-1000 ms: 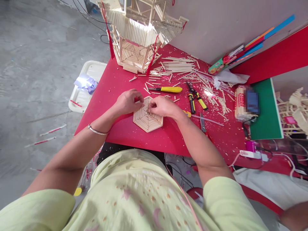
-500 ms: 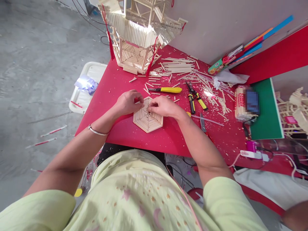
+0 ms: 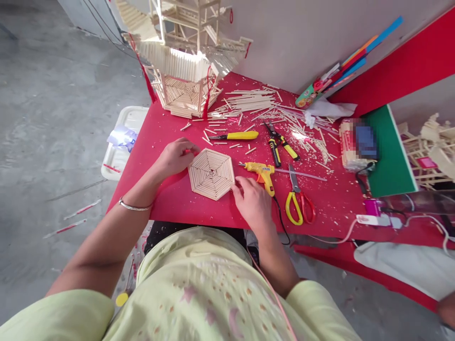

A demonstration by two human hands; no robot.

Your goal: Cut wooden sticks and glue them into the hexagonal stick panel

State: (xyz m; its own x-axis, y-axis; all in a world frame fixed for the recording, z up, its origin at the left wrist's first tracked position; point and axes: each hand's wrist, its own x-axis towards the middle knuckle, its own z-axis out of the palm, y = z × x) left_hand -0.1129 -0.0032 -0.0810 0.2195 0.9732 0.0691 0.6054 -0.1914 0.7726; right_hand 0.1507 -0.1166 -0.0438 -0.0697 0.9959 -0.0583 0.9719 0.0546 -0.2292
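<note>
A flat hexagonal panel of thin wooden sticks (image 3: 212, 182), laid in rings around a small centre hole, lies on the red tabletop before me. My left hand (image 3: 177, 155) is at its upper left edge, fingers curled and thumb against the rim. At the right corner, my right hand (image 3: 253, 199) grips the edge between thumb and fingertips, its other fingers bent. Just right of that hand lies a yellow glue gun (image 3: 259, 171) with a clear glue stick in its back. Scissors (image 3: 297, 203) with one yellow and one red handle are farther right.
A stick-built pavilion model (image 3: 185, 90) with red tassels stands at the back left. Loose sticks (image 3: 250, 102) and scraps litter the table behind a yellow utility knife (image 3: 241, 136) and cutting pliers (image 3: 279, 144). A white power strip (image 3: 378, 220) sits at right.
My right hand has moved from the panel's centre to its right corner, uncovering the glue gun and scissors. My left hand has shifted to the edge. The panel has turned slightly; the view has shifted.
</note>
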